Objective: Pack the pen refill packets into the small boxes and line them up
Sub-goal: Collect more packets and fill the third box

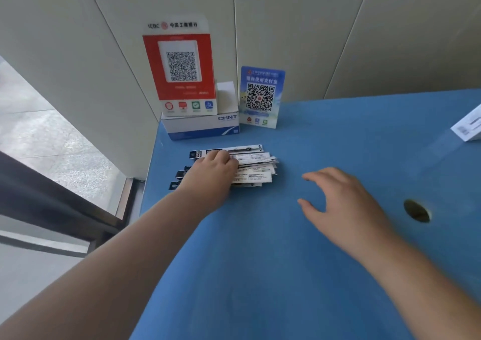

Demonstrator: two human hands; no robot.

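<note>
A loose pile of pen refill packets (256, 166), white with black ends, lies on the blue table (260, 261) near its far left corner. My left hand (213, 168) lies on top of the pile, its fingers curled down over the packets. My right hand (341, 204) hovers to the right of the pile, apart from it, with fingers spread and relaxed and nothing in it. At the table's far right edge the corner of a small white box (468, 127) shows, mostly cut off by the frame.
A white and blue CHINT box (200, 127) stands against the wall and carries a red QR-code sign (181, 66). A blue QR-code sign (261, 97) stands beside it. A round cable hole (416, 210) sits in the table at right. The table's left edge drops off to the floor.
</note>
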